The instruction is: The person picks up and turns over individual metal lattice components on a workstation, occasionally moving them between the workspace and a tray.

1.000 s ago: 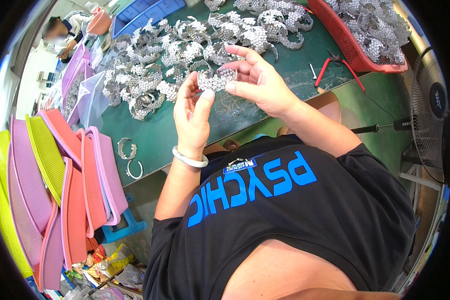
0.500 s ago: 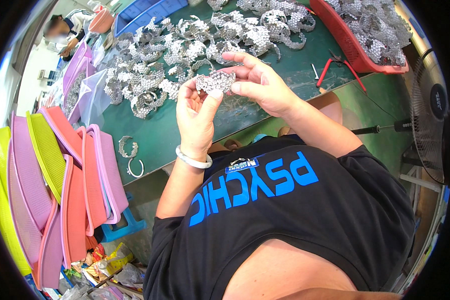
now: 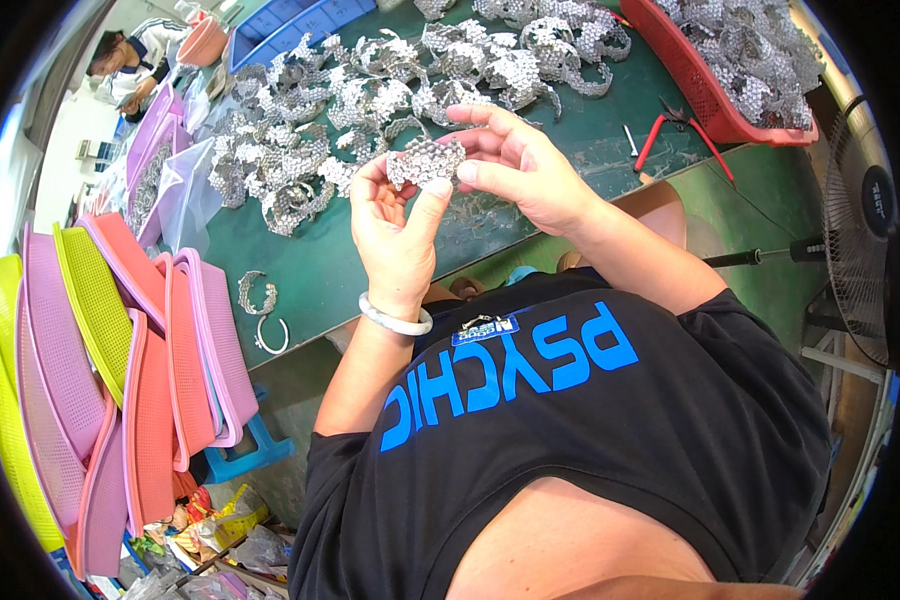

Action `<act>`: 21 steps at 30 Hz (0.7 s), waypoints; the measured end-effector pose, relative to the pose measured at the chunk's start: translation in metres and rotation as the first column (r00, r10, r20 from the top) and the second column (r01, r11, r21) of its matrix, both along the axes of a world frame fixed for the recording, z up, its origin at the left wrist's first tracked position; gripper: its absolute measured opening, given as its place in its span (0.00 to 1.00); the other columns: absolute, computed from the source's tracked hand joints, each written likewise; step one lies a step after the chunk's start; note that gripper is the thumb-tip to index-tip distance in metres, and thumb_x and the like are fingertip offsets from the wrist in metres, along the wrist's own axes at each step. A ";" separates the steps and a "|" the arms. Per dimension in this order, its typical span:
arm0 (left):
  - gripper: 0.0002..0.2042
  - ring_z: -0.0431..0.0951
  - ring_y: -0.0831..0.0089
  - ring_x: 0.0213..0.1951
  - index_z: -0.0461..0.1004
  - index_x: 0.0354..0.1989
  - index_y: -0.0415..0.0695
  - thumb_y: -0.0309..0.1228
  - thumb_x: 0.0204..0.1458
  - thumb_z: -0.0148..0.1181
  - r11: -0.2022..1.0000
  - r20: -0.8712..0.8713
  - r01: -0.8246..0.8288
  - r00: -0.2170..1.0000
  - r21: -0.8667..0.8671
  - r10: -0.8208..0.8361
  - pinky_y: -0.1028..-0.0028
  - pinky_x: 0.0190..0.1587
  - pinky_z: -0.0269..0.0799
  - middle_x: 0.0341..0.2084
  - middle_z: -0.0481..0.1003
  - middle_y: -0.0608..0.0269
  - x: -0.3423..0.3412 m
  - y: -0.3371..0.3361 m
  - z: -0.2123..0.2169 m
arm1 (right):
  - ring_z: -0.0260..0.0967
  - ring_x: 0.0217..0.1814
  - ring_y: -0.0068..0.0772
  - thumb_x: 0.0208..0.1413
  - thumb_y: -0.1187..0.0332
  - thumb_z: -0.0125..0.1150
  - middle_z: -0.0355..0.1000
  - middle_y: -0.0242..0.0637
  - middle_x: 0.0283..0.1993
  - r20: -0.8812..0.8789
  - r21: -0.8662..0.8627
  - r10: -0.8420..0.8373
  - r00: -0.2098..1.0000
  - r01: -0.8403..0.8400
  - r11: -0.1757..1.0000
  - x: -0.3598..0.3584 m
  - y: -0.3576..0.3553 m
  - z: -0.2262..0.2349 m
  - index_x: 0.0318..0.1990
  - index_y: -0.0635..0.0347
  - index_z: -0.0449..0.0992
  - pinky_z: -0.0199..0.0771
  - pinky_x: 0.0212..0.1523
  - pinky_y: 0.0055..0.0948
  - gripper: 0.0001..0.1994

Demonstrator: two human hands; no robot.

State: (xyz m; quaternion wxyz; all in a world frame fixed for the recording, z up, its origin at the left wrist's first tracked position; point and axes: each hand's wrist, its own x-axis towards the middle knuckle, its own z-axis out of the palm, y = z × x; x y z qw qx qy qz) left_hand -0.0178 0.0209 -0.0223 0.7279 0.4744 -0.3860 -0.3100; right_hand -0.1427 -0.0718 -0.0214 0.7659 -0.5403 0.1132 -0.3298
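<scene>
A silver, honeycomb-patterned metal cuff (image 3: 425,164) is held up between my two hands, just off the near edge of the table. My left hand (image 3: 395,215) grips its left part, with the thumb across the near face and fingers behind. At the cuff's right end, my right hand (image 3: 525,168) pinches with thumb and forefinger, the other fingers being raised and curved. Many similar silver cuffs (image 3: 370,95) lie heaped on the green table (image 3: 370,245) beyond my hands. Lying apart near the table's left edge are one curved silver cuff (image 3: 257,292) and a thin open ring (image 3: 272,335).
Right of the heap are red-handled pliers (image 3: 682,125) and a red basket (image 3: 675,70) full of silver pieces. A black fan (image 3: 855,215) stands far right. Stacked coloured baskets (image 3: 150,400) crowd the left. A blue crate (image 3: 300,28) and another person (image 3: 135,65) are beyond.
My left hand has shifted slightly, and the cuff has tilted a little between my fingers. My right hand keeps nearly the same place.
</scene>
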 end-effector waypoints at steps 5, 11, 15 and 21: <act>0.23 0.68 0.77 0.41 0.60 0.46 0.38 0.22 0.41 0.64 1.000 0.024 -0.011 1.000 0.009 0.011 0.77 0.46 0.62 0.39 0.68 0.61 0.000 0.000 -0.001 | 0.62 0.50 0.27 0.50 0.75 0.55 0.63 0.41 0.50 0.005 -0.013 -0.019 1.000 0.019 1.000 0.001 0.001 -0.001 0.58 0.61 0.55 0.65 0.51 0.27 0.27; 0.23 0.68 0.77 0.40 0.60 0.46 0.38 0.22 0.41 0.64 1.000 0.017 -0.011 1.000 0.007 0.010 0.77 0.45 0.62 0.39 0.67 0.61 0.001 0.000 -0.004 | 0.62 0.50 0.26 0.50 0.75 0.56 0.63 0.41 0.49 -0.006 -0.018 -0.028 1.000 0.028 0.999 0.001 0.002 0.001 0.58 0.61 0.56 0.64 0.51 0.27 0.26; 0.23 0.69 0.76 0.41 0.60 0.46 0.38 0.22 0.42 0.64 1.000 0.008 0.007 1.000 0.011 -0.007 0.76 0.46 0.62 0.40 0.68 0.61 -0.001 0.001 -0.001 | 0.62 0.50 0.26 0.50 0.75 0.57 0.64 0.40 0.48 -0.017 -0.036 -0.042 0.999 0.041 0.999 0.001 0.003 0.001 0.57 0.61 0.56 0.64 0.51 0.26 0.26; 0.24 0.69 0.73 0.45 0.58 0.50 0.36 0.21 0.44 0.61 0.993 -0.104 0.115 0.988 -0.021 -0.116 0.75 0.48 0.64 0.44 0.67 0.58 -0.002 0.002 0.003 | 0.61 0.49 0.24 0.47 0.76 0.60 0.63 0.37 0.47 -0.050 -0.212 -0.172 0.984 0.158 0.965 0.001 0.005 0.002 0.57 0.61 0.57 0.64 0.50 0.25 0.28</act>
